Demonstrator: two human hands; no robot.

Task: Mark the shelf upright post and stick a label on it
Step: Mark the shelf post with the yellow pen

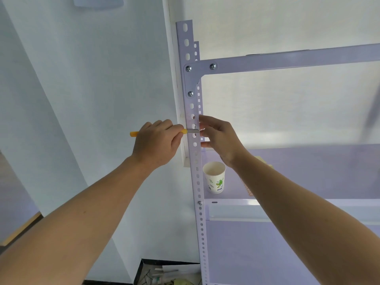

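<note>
White-painted perforated steel forms the shelf upright post (195, 161), which is seen standing vertical at the left front corner of the metal shelving unit (287, 212), beside a pale wall (92, 79). A yellow-handled tool with a thin grey metal tip (185, 131) is gripped in the closed left hand (157, 142), and its tip is laid across the face of the post, between 2 of the slotted holes. The right hand (220, 136) is held half open just right of the post, its fingertips (202, 120) resting against the post's edge above and below the tip; whether anything is pinched there cannot be told. A white paper cup with a green print (214, 177) is stood on the shelf board (308, 171), close to the post. 3 screws are visible in the corner bracket (190, 81) above the hands.
</note>
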